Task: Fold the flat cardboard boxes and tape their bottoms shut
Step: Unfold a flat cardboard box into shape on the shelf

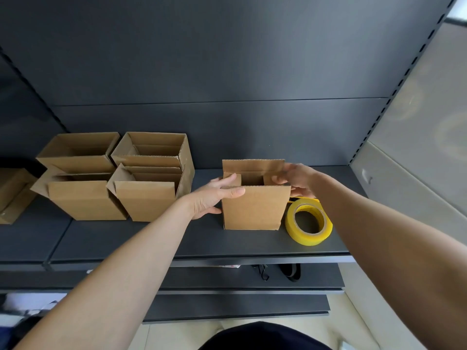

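Cardboard fills the left half of the dark grey metal shelf [101, 238]. At the far left edge lies a brown cardboard piece [11, 195], cut off by the frame, so I cannot tell whether it is flat or folded. Next to it four brown cardboard boxes [83, 200] stand folded into shape in two rows, tops open. Their bottoms are hidden, so the taping cannot be checked.

Right of them the left hand [212, 198] lies against the left side of a fifth brown cardboard box [255, 208], fingers nearly straight and thumb along the top edge of the front flap. This box stands upright near the shelf's front, squared up, all its upper flaps raised. The right hand [295, 180] holds its right side, fingers curled round the wall and rear flap.

Just beside it on the right lies a yellow roll of tape [309, 222], untouched. By my reading this box is formed, and its taping may be left to do.
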`<action>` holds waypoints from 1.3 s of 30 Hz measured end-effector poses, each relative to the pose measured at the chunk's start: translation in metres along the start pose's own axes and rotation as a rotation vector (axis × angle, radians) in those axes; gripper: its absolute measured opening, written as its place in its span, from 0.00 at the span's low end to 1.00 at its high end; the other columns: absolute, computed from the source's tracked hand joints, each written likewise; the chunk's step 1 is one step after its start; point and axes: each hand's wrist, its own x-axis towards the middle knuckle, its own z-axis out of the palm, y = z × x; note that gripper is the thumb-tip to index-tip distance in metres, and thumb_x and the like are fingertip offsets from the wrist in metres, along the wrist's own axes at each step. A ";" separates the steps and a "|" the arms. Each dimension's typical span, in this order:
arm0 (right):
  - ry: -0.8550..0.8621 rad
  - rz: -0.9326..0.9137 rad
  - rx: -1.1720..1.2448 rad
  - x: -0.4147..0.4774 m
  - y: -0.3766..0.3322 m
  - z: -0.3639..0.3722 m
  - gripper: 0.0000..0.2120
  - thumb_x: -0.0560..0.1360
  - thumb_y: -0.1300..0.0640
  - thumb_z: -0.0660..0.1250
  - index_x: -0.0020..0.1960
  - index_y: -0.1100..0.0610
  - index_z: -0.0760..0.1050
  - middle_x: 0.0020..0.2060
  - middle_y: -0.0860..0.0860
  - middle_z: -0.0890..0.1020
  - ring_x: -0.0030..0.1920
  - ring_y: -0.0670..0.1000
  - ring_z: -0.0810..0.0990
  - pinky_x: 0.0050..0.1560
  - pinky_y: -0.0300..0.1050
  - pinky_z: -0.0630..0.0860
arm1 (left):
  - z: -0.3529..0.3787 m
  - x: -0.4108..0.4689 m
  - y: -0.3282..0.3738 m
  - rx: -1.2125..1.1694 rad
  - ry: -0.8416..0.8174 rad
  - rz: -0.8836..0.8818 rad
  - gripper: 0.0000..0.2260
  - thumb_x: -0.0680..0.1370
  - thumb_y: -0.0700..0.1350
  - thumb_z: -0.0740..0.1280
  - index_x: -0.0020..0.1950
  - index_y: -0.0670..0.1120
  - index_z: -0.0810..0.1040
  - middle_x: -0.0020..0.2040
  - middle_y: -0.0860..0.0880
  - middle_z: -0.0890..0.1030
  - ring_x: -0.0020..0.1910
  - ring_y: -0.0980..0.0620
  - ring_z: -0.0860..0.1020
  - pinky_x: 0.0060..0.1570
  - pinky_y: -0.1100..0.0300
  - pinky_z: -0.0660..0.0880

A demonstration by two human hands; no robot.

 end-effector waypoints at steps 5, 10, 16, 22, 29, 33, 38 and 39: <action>-0.202 0.031 0.425 -0.004 0.006 -0.013 0.16 0.79 0.58 0.60 0.66 0.56 0.70 0.64 0.59 0.75 0.59 0.62 0.77 0.55 0.56 0.77 | 0.005 -0.001 -0.001 0.012 0.091 0.022 0.35 0.68 0.57 0.72 0.73 0.60 0.65 0.78 0.52 0.51 0.75 0.43 0.55 0.70 0.36 0.59; -0.205 0.043 0.460 -0.003 0.002 -0.010 0.34 0.72 0.30 0.61 0.67 0.55 0.70 0.61 0.58 0.77 0.61 0.61 0.76 0.60 0.60 0.75 | 0.010 0.001 -0.002 0.006 0.166 0.032 0.27 0.69 0.58 0.73 0.66 0.63 0.69 0.73 0.50 0.62 0.70 0.43 0.64 0.66 0.37 0.66; -0.152 0.051 0.397 -0.002 -0.002 -0.002 0.36 0.70 0.28 0.60 0.68 0.53 0.68 0.62 0.56 0.76 0.59 0.59 0.77 0.55 0.57 0.78 | 0.014 0.003 -0.005 0.065 0.262 0.047 0.24 0.74 0.53 0.71 0.61 0.57 0.59 0.62 0.51 0.66 0.59 0.48 0.69 0.60 0.45 0.73; -0.126 0.047 0.366 -0.003 -0.003 0.003 0.31 0.71 0.31 0.63 0.64 0.51 0.69 0.60 0.55 0.77 0.57 0.58 0.78 0.52 0.55 0.79 | 0.020 0.001 -0.002 0.009 0.340 0.090 0.43 0.74 0.47 0.72 0.73 0.62 0.42 0.74 0.50 0.59 0.67 0.46 0.66 0.63 0.42 0.70; -0.050 0.059 0.381 0.000 -0.004 0.012 0.32 0.70 0.30 0.62 0.64 0.51 0.68 0.58 0.54 0.77 0.56 0.58 0.78 0.57 0.56 0.77 | 0.022 0.001 0.004 0.069 0.305 0.143 0.37 0.75 0.44 0.71 0.71 0.66 0.50 0.69 0.50 0.62 0.65 0.47 0.67 0.61 0.44 0.72; -0.026 0.031 0.319 -0.001 -0.002 0.017 0.28 0.74 0.34 0.62 0.63 0.53 0.70 0.55 0.55 0.79 0.54 0.56 0.80 0.54 0.52 0.79 | 0.024 0.001 0.000 0.057 0.360 0.184 0.25 0.75 0.43 0.71 0.64 0.61 0.61 0.63 0.51 0.67 0.59 0.49 0.70 0.59 0.50 0.74; 0.034 -0.042 0.139 0.002 0.008 0.025 0.23 0.75 0.46 0.69 0.67 0.50 0.70 0.58 0.52 0.78 0.55 0.53 0.79 0.56 0.49 0.78 | 0.024 0.002 -0.001 0.083 0.363 0.203 0.12 0.76 0.46 0.70 0.55 0.56 0.71 0.62 0.50 0.70 0.55 0.48 0.72 0.46 0.58 0.70; 0.046 -0.057 0.110 0.003 0.009 0.027 0.23 0.75 0.48 0.69 0.68 0.50 0.70 0.59 0.52 0.77 0.56 0.53 0.78 0.57 0.50 0.78 | 0.024 0.001 -0.001 0.090 0.358 0.198 0.09 0.76 0.48 0.70 0.52 0.56 0.72 0.62 0.49 0.70 0.55 0.48 0.71 0.46 0.58 0.69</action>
